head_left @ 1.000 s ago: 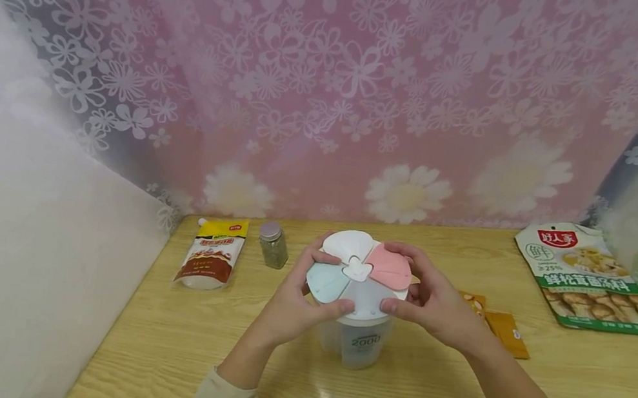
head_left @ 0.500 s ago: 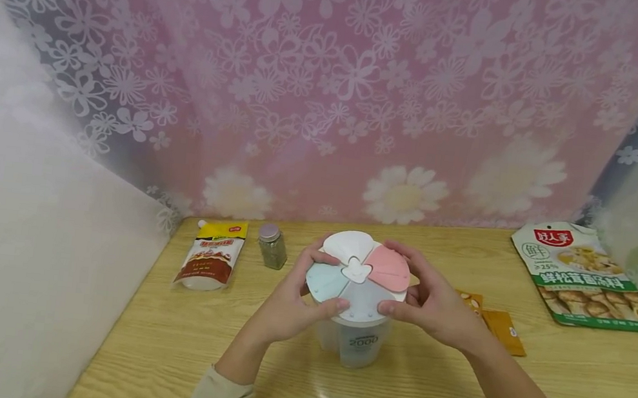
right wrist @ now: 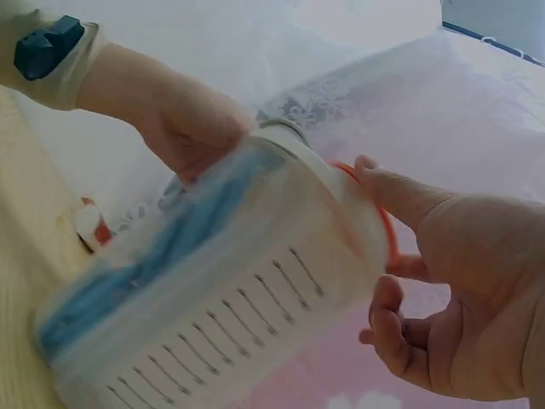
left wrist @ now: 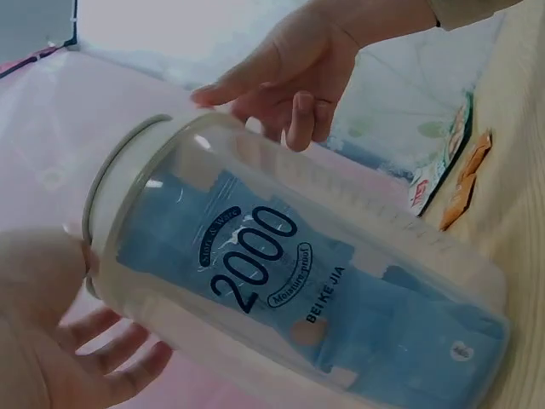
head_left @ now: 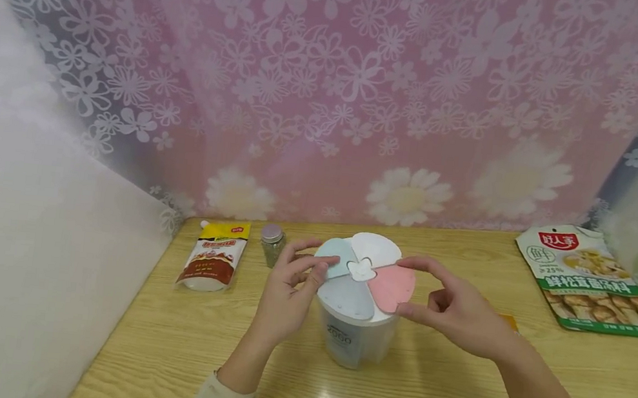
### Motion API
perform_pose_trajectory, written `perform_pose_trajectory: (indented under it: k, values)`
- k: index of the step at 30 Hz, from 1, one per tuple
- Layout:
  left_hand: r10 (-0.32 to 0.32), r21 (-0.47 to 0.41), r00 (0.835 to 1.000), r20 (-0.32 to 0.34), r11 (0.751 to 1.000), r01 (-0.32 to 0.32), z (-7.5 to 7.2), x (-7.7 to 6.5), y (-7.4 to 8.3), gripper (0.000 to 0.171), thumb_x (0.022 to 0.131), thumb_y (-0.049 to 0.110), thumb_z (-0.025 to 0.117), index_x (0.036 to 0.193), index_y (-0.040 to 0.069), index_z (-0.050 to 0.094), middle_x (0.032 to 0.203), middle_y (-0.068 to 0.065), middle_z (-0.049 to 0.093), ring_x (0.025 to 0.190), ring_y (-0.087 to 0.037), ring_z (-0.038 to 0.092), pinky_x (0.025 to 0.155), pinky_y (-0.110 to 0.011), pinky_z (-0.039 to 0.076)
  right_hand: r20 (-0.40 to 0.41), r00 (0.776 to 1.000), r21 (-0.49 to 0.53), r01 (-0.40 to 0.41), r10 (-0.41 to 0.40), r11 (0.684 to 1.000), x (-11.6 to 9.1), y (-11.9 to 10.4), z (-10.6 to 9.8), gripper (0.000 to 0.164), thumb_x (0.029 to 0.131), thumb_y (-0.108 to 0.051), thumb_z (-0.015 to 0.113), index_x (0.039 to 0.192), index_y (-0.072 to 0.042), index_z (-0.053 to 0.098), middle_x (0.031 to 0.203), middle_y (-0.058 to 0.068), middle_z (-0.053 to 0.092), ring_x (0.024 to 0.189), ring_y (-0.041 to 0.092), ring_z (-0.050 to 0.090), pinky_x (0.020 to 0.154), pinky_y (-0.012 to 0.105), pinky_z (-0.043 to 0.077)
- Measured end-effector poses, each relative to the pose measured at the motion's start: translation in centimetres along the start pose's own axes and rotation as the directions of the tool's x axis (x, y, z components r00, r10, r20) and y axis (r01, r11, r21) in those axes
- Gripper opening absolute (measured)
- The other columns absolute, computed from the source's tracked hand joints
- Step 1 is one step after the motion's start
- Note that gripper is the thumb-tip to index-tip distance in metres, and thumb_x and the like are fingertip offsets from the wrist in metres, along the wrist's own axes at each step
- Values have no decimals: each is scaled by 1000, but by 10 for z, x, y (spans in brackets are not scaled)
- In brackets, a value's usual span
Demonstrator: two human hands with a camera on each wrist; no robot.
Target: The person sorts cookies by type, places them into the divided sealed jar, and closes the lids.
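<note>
A clear storage canister marked "2000" stands upright on the wooden table. Its round lid carries petal-shaped flaps in teal, white, pink and grey around a white centre. At the lid's left edge, my left hand touches the teal flap with index finger and thumb, the remaining fingers loose. On the other side my right hand grips the lid's rim across the pink flap, between thumb and index finger. Blue packets show through one wall of the canister; scale marks run down another.
Left of the canister lie a yellow-and-brown pouch and a small spice jar with a lilac cap. A large green-and-white food bag lies at the far right. An orange packet peeks out behind my right hand. A floral curtain hangs behind.
The canister has turned clockwise seen from above, carrying the "2000" marking leftward and the pink flap toward me. My right hand has shifted rightward, and the left thumb has drawn close to its index finger.
</note>
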State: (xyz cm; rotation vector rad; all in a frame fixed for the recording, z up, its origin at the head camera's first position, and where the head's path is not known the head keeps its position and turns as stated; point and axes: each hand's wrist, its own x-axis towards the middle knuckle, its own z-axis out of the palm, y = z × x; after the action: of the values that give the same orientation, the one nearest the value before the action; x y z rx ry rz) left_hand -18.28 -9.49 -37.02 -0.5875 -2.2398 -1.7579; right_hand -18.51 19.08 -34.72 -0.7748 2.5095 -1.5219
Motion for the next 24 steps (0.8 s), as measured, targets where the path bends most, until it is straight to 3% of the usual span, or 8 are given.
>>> perform_pose_trajectory:
  k: [3, 5, 9, 11, 13, 17, 20, 24]
  values:
    - [-11, 7, 997, 73, 1000, 11, -2, 0, 2, 30, 105, 23, 51, 131, 17, 65, 152, -5, 40, 140, -25, 42, 104, -49, 45, 7, 995, 27, 102, -102, 994, -2, 2, -8, 37, 93, -11, 70, 128, -21, 64, 127, 5, 60, 49, 12, 37, 48, 28, 40]
    - [-44, -15, 992, 119, 999, 47, -3, 0, 5, 35, 103, 23, 53, 138, 21, 59, 156, -3, 35, 142, -25, 39, 103, -49, 45, 11, 983, 47, 185, -185, 982, -1, 4, -11, 29, 93, -2, 66, 118, -16, 70, 158, 1, 35, 53, 14, 43, 51, 29, 43]
    - [-71, -12, 996, 51, 997, 71, -1, 1, 7, 33, 102, 26, 57, 135, 23, 62, 154, 1, 39, 136, -23, 46, 93, -37, 52, 9, 962, 55, 271, -272, 961, 4, 6, -7, 23, 91, 1, 68, 105, -16, 70, 160, 8, 34, 60, 12, 53, 54, 27, 46]
    - [-67, -7, 998, 6, 998, 67, 0, 1, 7, 29, 105, 28, 51, 128, 20, 67, 152, 2, 44, 136, -22, 47, 94, -35, 51, 20, 963, 68, 268, -270, 961, 6, 7, -2, 28, 90, -1, 70, 112, -16, 63, 161, 10, 32, 64, 12, 58, 54, 26, 47]
    - [-56, -2, 998, 12, 998, 56, 0, 0, 6, 31, 107, 28, 46, 125, 18, 69, 152, 1, 45, 141, -21, 44, 103, -39, 48, 55, 966, 93, 249, -254, 964, 8, 8, 3, 39, 92, -2, 68, 126, -15, 54, 162, 11, 28, 66, 14, 60, 55, 27, 47]
    - [-59, 6, 982, 178, 998, 59, 0, -3, 5, 37, 101, 30, 58, 137, 25, 57, 163, 2, 27, 153, -23, 23, 117, -56, 29, 112, 974, 75, 189, -197, 979, 9, 9, 8, 62, 96, -7, 65, 150, -20, 36, 124, 10, 60, 62, 13, 57, 54, 27, 46]
    - [-66, 46, 961, 267, 997, 56, -1, -4, 4, 65, 85, 31, 79, 141, 34, 47, 166, 8, 14, 154, -23, 15, 116, -62, 25, 103, 977, 24, 185, -187, 982, 9, 12, 9, 67, 94, -11, 68, 151, -24, 36, 87, 1, 59, 61, 11, 55, 53, 26, 44]
    - [-72, 57, 956, 285, 997, 58, 1, -5, 3, 79, 72, 31, 90, 137, 38, 46, 165, 13, 13, 154, -21, 16, 116, -63, 24, 67, 970, -10, 236, -235, 972, 8, 16, 9, 72, 87, -11, 77, 148, -22, 40, 86, -4, 59, 62, 10, 58, 51, 26, 41]
